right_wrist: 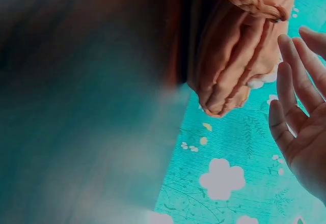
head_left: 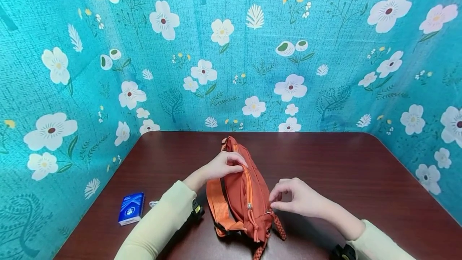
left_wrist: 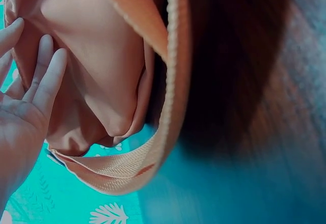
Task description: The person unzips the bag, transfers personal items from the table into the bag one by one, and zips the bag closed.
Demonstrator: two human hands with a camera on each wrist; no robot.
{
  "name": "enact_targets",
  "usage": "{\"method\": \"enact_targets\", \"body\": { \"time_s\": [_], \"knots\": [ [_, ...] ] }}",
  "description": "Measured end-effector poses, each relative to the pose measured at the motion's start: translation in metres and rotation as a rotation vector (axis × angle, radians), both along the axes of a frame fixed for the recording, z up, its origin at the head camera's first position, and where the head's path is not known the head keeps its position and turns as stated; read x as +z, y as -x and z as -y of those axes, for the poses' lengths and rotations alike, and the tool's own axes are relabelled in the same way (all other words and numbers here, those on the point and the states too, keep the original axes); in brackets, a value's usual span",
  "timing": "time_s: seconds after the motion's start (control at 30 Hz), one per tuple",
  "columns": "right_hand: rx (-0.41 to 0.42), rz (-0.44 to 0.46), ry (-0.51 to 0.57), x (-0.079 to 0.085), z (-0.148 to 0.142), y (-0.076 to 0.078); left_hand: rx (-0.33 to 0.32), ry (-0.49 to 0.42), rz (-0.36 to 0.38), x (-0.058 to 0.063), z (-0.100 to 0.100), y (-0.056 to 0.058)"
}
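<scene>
A rust-red waist bag with orange zippers stands on the table, its orange webbing strap looped along the left side. My left hand pinches the bag's upper edge beside the long zipper; in the left wrist view, other fingers lie along the fabric. My right hand hovers by the bag's right side, close to a small zipper with a braided pull cord. Its fingers are loosely bent, and in the right wrist view they look apart from the bag.
A blue tissue pack lies at the left of the dark wooden table. Beside it a small white item is mostly hidden by my left sleeve. A teal flowered cloth surrounds the back and sides.
</scene>
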State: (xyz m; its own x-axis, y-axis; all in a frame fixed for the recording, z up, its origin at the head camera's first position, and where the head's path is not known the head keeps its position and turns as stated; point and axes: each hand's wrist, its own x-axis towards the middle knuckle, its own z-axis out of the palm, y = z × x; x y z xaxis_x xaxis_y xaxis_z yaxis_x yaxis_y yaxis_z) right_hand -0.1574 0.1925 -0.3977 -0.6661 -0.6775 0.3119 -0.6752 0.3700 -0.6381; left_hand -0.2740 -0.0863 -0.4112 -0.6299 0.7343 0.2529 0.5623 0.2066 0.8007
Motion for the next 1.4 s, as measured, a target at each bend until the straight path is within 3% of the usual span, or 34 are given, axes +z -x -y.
{"method": "enact_targets", "body": {
  "time_s": [0.17, 0.47, 0.57, 0.73, 0.87, 1.0, 1.1, 1.23, 1.33, 1.4],
  "knots": [
    [0.04, -0.02, -0.016, -0.006, 0.001, 0.0, -0.002, 0.006, -0.005, 0.0, 0.0, 0.0],
    [0.129, 0.046, 0.005, -0.014, 0.008, 0.001, -0.008, -0.008, -0.008, 0.0, 0.0, 0.001],
    [0.141, 0.001, 0.015, -0.016, 0.011, 0.002, -0.001, -0.001, -0.009, 0.0, 0.0, 0.001],
    [0.141, -0.161, -0.003, -0.018, 0.018, 0.004, 0.005, -0.001, 0.001, 0.0, 0.0, 0.0],
    [0.144, -0.161, 0.006, -0.016, 0.021, 0.006, 0.034, -0.016, 0.036, 0.002, 0.002, -0.004],
    [0.137, -0.1, 0.024, -0.012, 0.021, 0.006, 0.065, -0.077, 0.023, 0.011, 0.008, -0.015],
    [0.129, -0.082, 0.039, -0.01, 0.022, 0.006, 0.084, -0.118, 0.001, 0.024, 0.014, -0.031],
    [0.115, -0.081, 0.066, -0.009, 0.024, 0.007, 0.106, -0.107, 0.013, 0.042, 0.019, -0.054],
    [0.104, -0.077, 0.084, -0.006, 0.027, 0.007, 0.099, -0.075, 0.018, 0.046, 0.02, -0.065],
    [0.101, -0.075, 0.094, -0.004, 0.03, 0.007, 0.096, -0.045, 0.016, 0.041, 0.02, -0.067]
  ]
}}
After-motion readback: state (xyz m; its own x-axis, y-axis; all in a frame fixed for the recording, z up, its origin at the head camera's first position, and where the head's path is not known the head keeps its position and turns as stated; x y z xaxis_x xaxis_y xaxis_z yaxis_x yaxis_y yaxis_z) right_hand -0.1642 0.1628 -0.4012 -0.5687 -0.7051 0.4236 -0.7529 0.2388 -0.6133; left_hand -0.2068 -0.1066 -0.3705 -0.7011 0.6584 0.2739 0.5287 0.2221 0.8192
